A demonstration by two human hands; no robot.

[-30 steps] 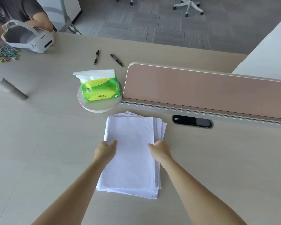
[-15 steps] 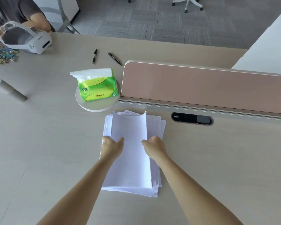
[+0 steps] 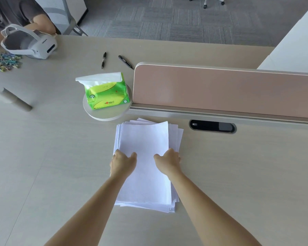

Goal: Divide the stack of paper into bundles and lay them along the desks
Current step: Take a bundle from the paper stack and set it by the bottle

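A loose stack of white paper (image 3: 174, 139) lies on the beige desk (image 3: 43, 157) just in front of the pink divider. A top bundle of sheets (image 3: 144, 141) sits slightly skewed over the rest. My left hand (image 3: 122, 164) grips the bundle's left edge, thumb on top. On the opposite edge, my right hand (image 3: 168, 161) holds the bundle the same way. Both hands are at the middle of the sheets' length. The fingers under the paper are hidden.
A green tissue pack (image 3: 106, 93) stands on a round disc (image 3: 96, 114) just beyond the stack. The pink divider panel (image 3: 220, 89) and a black cable slot (image 3: 212, 126) run to the right. Two pens (image 3: 103, 60), a white headset (image 3: 32, 44) and another person's arm (image 3: 41, 23) are farther back left.
The hands closed on the top sheets and squeezed them into a narrow bow. Now they have spread apart again and the bundle lies flatter and wider over the stack.
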